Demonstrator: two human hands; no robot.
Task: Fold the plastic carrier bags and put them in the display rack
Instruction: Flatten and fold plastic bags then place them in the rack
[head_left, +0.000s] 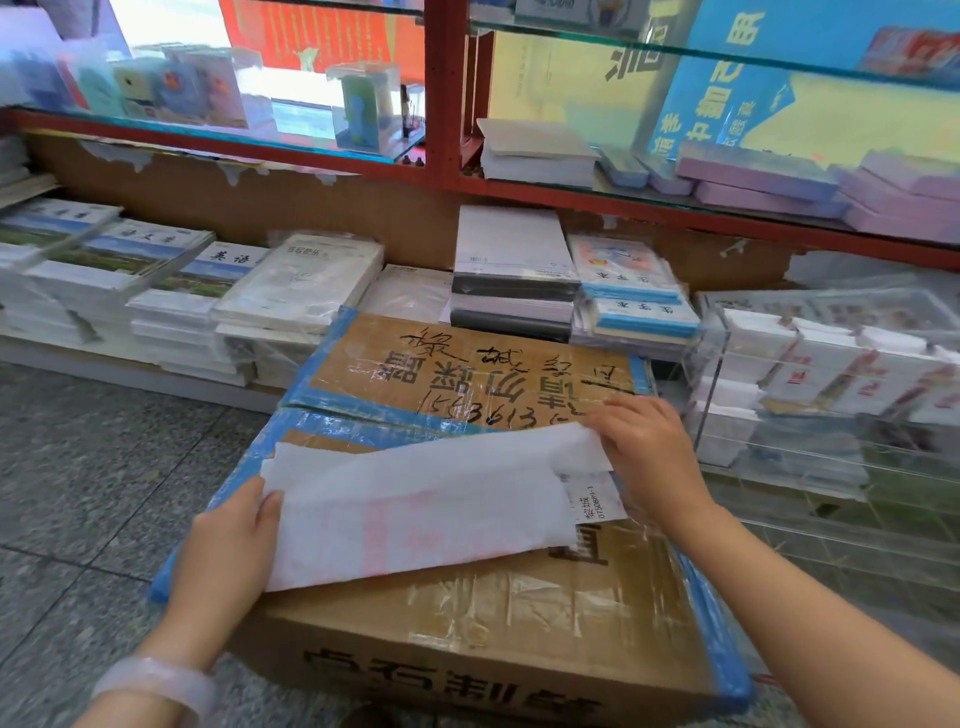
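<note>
We are looking down at a white plastic carrier bag (415, 509) laid flat in a long folded strip across the top of a taped cardboard box (519, 613) standing on the speckled floor (93, 467). The bag carries a faint pink print and runs at a slant, its right end farther from us than its left.

Our left hand (228, 551) sits at the bag's near left end; the thumb lies on top of the plastic and the fingers go under the edge, so we read it as pinching the bag there (the fingertips themselves are hidden beneath it). A pale bangle (156, 680) circles that wrist.

Our right hand (649, 452) is at the far right corner of the bag, its fingers (610, 415) curled down onto the plastic edge and gripping it. Just beside this hand, a white printed label (595, 501) on the box peeps out from under the bag.

The box top has blue tape along its edges and handwriting in black marker. Behind it stand wrapped stacks of books (291, 280) against a red-framed shelf unit (441, 104). To the right is a clear acrylic display rack (831, 374) with white packets in its compartments, apart from the bag.
</note>
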